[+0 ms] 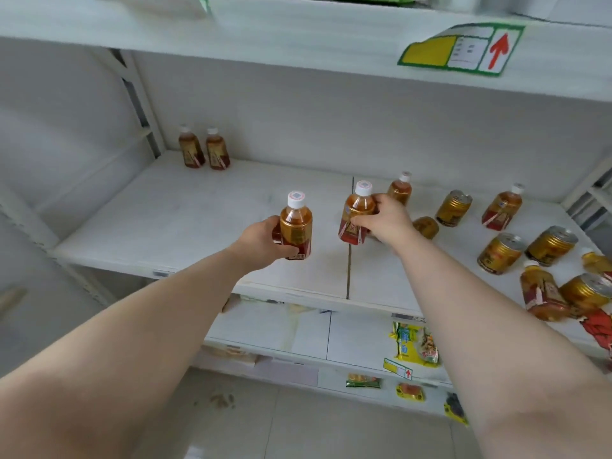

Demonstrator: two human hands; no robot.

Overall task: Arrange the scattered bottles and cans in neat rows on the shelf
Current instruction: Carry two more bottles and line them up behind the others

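Both hands hold tea bottles near the shelf's (198,223) front edge.
Left hand (261,240) wraps the left bottle (295,226), cap up. Right hand (387,220) grips the right bottle (356,213), cap tipped slightly right. Bare board runs left to the paired bottles (203,150) upright in the back left corner. Cans (453,208) crowd the right end.

White shelf (205,207) with scattered bottles (501,207), probably tea, and gold cans (453,208).

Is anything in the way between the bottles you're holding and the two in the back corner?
Nothing visible. Bare shelf lies between the left-hand bottle, the right-hand bottle and the back pair; cans sit farther right.
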